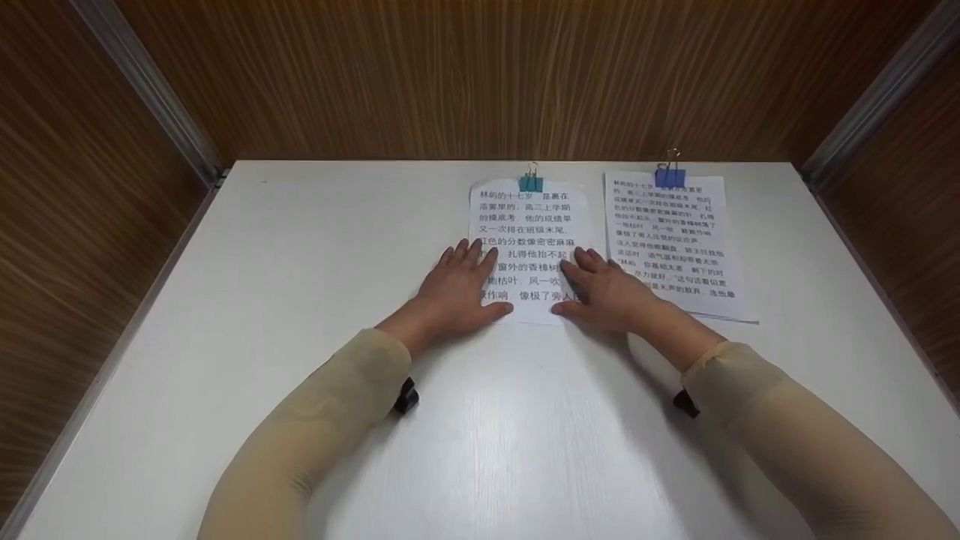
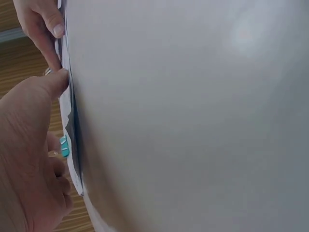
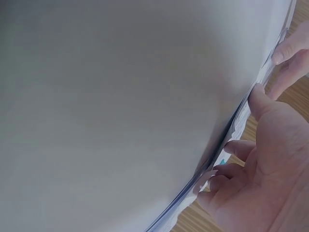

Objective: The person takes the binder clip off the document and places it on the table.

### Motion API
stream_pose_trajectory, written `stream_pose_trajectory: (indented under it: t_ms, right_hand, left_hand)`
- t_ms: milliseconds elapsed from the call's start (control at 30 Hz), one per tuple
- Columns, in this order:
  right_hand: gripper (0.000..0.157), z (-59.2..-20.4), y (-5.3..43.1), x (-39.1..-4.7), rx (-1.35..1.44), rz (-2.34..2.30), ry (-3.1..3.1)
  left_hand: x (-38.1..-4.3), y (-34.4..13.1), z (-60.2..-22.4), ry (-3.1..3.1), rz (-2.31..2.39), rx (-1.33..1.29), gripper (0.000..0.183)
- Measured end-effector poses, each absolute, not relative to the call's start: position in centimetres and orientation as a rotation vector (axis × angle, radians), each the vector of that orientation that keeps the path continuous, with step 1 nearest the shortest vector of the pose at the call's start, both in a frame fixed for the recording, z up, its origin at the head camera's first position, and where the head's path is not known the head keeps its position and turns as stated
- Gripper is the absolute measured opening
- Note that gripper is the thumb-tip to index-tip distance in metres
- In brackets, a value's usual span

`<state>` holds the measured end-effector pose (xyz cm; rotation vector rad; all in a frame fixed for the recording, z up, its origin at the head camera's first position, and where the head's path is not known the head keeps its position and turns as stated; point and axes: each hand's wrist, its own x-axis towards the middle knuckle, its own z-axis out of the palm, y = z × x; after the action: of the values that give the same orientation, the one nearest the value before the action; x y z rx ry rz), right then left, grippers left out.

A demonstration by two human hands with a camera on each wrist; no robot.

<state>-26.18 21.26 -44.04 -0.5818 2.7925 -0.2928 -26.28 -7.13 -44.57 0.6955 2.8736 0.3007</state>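
A stack of printed paper sheets [image 1: 525, 225] lies on the white table, with a teal binder clip [image 1: 531, 184] on its top edge. My left hand [image 1: 457, 289] rests on the stack's lower left side with the fingers spread. On the lower right side lies my right hand [image 1: 607, 292], its fingers also extended over the sheets. Both thumbs point inward near the bottom edge. In the left wrist view the paper edge [image 2: 72, 140] shows side-on beside the left hand [image 2: 29, 159]. The right wrist view has the right hand [image 3: 275, 159] touching the stack's edge.
Just right of that stack lies a second printed paper stack [image 1: 667, 240], slightly turned, with a blue binder clip [image 1: 670, 178] on top. Part of it is covered by my right hand. Wood-grain panels [image 1: 480, 82] enclose the table [image 1: 262, 315] at the back and sides.
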Motion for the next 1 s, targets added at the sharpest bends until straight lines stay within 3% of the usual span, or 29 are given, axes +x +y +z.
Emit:
stream_pose_trajectory:
  t_ms: [500, 1000]
  right_hand:
    - [0.091, -43.7, 21.0, -26.0, -0.594, -0.267, 2.776]
    - [0.09, -43.7, 20.7, -23.9, -0.667, -0.191, 2.791]
  left_hand:
    - [-26.8, -7.1, -44.2, 2.775, 0.202, 0.739, 0.094]
    - [-24.6, -7.0, -44.0, 2.755, 0.123, 0.776, 0.096]
